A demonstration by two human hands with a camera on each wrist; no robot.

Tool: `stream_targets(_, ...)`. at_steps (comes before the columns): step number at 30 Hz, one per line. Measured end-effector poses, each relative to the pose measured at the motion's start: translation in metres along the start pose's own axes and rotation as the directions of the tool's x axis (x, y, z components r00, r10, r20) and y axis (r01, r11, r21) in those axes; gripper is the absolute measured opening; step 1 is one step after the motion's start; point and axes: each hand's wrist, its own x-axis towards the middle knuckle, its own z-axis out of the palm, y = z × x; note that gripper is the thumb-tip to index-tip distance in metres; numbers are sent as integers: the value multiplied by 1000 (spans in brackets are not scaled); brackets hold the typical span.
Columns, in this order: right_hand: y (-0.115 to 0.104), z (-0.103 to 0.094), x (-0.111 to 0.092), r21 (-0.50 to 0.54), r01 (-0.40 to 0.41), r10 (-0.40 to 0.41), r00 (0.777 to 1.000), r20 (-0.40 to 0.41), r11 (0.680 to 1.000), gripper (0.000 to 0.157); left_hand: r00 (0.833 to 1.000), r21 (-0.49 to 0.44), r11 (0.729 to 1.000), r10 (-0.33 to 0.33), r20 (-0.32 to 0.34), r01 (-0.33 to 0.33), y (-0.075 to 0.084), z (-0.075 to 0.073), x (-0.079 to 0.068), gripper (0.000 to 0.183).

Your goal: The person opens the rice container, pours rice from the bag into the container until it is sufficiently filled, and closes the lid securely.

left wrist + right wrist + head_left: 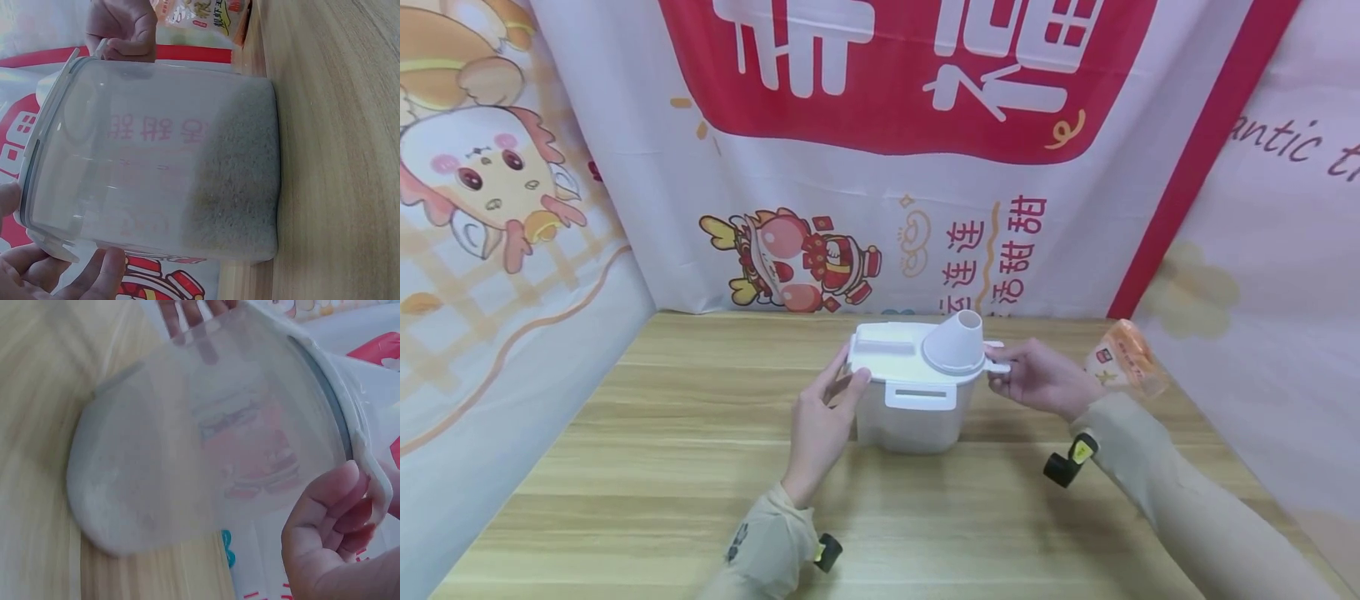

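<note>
The container [910, 423] stands on the tabletop [662, 467] left of the packet [1124, 358]; my left grip [822, 423] clasps its lid [887, 362], my right grip [1041, 379] its packet-side latch [997, 367]. Uneven tugging could spill what may be rice [237, 181].

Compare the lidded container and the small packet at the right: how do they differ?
The container is translucent with a white lid; the packet is orange and white, with printing. The container is larger than the packet. The left hand and right hand hold the container; neither holds the packet. Both show some white.
</note>
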Motion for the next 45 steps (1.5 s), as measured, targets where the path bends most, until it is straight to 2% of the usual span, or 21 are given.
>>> stream_targets(5, -1, 2, -3, 11, -12, 12, 999, -41, 1000, 29, 1000, -4, 1000, -4, 3, 4, 1, 1, 0, 57)
stream_targets(8, 2, 3, -4, 9, 11, -11, 999, -43, 1000, 30, 1000, -4, 1000, -8, 2, 8, 0, 1, 0, 57)
stream_targets(11, 7, 5, -7, -72, 72, -75, 996, -52, 995, 25, 1000, -5, 1000, -4, -6, 4, 0, 1, 0, 59)
stream_targets(13, 12, 5, -9, -153, 124, -136, 988, -70, 980, 22, 1000, -3, 1000, -1, -6, 1, 0, 1, 0, 59)
stream_targets(15, 20, 3, -11, -247, 189, -213, 974, -75, 950, 22, 1000, 0, 1000, -1, 0, 1, 0, 0, 0, 60)
stream_targets(19, 40, 2, -12, -382, 332, -377, 925, -47, 862, 35, 1000, 1, 1000, -3, 4, 3, 0, -2, 0, 60)
stream_targets(21, 49, 3, -15, -416, 394, -440, 898, -17, 819, 43, 1000, 2, 1000, -4, 4, 4, 0, -3, 1, 60)
stream_targets(24, 61, 7, -19, -446, 450, -497, 867, 12, 774, 50, 1000, 5, 1000, -2, 7, 2, 0, -2, 2, 61)
stream_targets(28, 76, 12, -24, -526, 447, -530, 848, -7, 723, 65, 1000, -1, 1000, -5, 14, 5, 0, 0, 2, 60)
stream_targets(31, 85, 14, -22, -580, 416, -535, 844, -41, 701, 74, 1000, -6, 1000, -7, 13, 7, -1, 0, 2, 58)
stream_targets(38, 99, 11, -16, -616, 383, -532, 844, -69, 688, 85, 1000, 1, 1000, 2, 13, -2, -1, 0, 1, 60)
stream_targets(42, 103, 10, -13, -630, 403, -556, 829, -56, 664, 88, 1000, -1, 1000, 6, 9, -6, -1, -1, 1, 60)
stream_targets(45, 106, 9, -10, -607, 424, -567, 822, -54, 672, 93, 1000, -1, 1000, 16, 10, -16, -1, 0, 1, 60)
